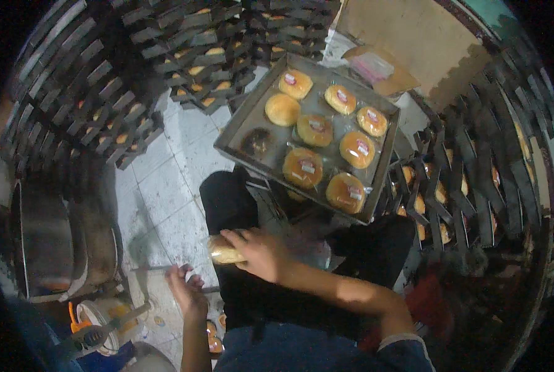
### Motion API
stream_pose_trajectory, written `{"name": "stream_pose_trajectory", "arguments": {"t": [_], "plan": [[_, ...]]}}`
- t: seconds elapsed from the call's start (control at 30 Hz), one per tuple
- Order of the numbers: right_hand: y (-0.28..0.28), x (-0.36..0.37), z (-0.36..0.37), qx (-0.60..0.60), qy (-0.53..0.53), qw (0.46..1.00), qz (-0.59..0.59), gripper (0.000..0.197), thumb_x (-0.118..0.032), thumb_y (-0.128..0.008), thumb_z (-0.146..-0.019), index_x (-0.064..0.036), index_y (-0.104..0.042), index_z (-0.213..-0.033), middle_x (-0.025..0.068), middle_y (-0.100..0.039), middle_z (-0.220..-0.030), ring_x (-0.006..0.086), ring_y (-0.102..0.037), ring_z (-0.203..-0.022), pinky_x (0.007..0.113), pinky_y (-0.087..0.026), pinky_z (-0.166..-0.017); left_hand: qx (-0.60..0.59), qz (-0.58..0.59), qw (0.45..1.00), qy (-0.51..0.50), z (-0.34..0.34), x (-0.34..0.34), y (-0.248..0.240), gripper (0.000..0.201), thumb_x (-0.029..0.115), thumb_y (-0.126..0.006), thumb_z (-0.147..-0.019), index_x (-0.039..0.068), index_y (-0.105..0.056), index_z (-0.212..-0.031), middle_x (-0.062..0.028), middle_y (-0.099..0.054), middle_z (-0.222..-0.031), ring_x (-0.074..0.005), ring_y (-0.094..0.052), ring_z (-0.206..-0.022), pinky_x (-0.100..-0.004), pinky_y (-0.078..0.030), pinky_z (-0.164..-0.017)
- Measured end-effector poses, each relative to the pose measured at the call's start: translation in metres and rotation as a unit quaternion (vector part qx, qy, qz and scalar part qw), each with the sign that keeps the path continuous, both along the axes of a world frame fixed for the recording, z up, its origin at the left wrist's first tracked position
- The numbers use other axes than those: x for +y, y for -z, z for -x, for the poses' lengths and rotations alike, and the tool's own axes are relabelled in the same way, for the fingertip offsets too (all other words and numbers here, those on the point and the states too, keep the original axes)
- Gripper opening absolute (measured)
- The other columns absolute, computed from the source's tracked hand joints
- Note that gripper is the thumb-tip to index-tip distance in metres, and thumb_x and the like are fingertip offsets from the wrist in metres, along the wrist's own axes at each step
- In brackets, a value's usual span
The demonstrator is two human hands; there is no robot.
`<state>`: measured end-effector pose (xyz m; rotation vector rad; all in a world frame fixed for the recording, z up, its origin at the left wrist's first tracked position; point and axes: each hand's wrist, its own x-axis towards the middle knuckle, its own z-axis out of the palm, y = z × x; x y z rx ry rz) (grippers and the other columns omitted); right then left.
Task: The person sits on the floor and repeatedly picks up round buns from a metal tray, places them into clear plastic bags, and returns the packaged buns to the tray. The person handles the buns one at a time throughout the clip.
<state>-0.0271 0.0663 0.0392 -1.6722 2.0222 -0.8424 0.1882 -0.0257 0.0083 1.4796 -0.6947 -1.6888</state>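
My right hand (258, 253) is closed around a bun in clear wrapping (225, 250), held over my left thigh. To its left, my left hand (188, 294) is raised with loosely curled fingers apart, and nothing shows in it. In front of my knees, a dark metal baking tray (326, 79) sits at a tilt to my view. Several wrapped buns (357, 149) with small labels lie on it. One bun (282, 110) at the tray's left looks unwrapped, beside a dark round patch (256, 143) on the tray.
Stacked trays of buns (209, 68) rise at the back, with more trays (451, 192) at right. A large metal pot (97, 248) stands at left, near a white bucket (97, 319) and a grey-handled tool (97, 336). Clear plastic (371, 65) lies behind the tray. White tiles (165, 180) cover the floor.
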Motion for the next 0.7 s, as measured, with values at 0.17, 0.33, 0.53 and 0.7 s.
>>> {"name": "stream_pose_trajectory", "arguments": {"t": [0.17, 0.33, 0.53, 0.7], "plan": [[-0.056, -0.025, 0.113, -0.075, 0.157, 0.983, 0.066, 0.083, -0.052, -0.078, -0.073, -0.0030, -0.044, -0.130, 0.0284, -0.064, -0.114, 0.0443, -0.064, -0.107, 0.052, -0.053, -0.086, 0.047, 0.052, 0.998, 0.001, -0.005, -0.019, -0.005, 0.028, 0.034, -0.060, -0.095, 0.017, -0.046, -0.112, -0.0022, -0.053, -0.092, -0.0136, -0.052, -0.069, -0.0279, -0.047, -0.065], [-0.027, -0.094, 0.191, 0.143, 0.294, 0.944, 0.037, 0.075, -0.045, -0.075, -0.078, -0.0019, -0.046, -0.131, 0.0217, -0.064, -0.104, 0.0391, -0.065, -0.094, 0.049, -0.052, -0.082, 0.081, 0.125, 0.981, 0.123, 0.040, -0.020, -0.024, 0.019, 0.028, -0.057, -0.096, 0.014, -0.047, -0.105, -0.0026, -0.053, -0.079, -0.0133, -0.054, -0.069, -0.0291, -0.047, -0.065], [0.025, -0.119, 0.169, 0.292, 0.135, 0.943, 0.084, 0.044, -0.020, -0.067, -0.084, -0.0101, -0.056, -0.125, 0.0149, -0.060, -0.105, 0.0359, -0.060, -0.096, 0.048, -0.051, -0.081, 0.140, 0.211, 0.941, 0.227, 0.119, -0.028, -0.057, 0.017, 0.023, -0.054, -0.099, 0.008, -0.049, -0.102, -0.0045, -0.054, -0.075, -0.0157, -0.055, -0.069, -0.0308, -0.046, -0.068], [-0.006, -0.016, 0.107, 0.129, 0.183, 0.964, 0.146, 0.032, -0.007, -0.064, -0.085, -0.0066, -0.062, -0.116, 0.0187, -0.062, -0.114, 0.0384, -0.060, -0.105, 0.047, -0.049, -0.089, 0.032, 0.304, 0.853, 0.423, 0.135, -0.017, -0.025, 0.019, 0.018, -0.051, -0.101, 0.002, -0.060, -0.101, -0.0095, -0.062, -0.081, -0.0196, -0.060, -0.072, -0.0319, -0.049, -0.070]]}}
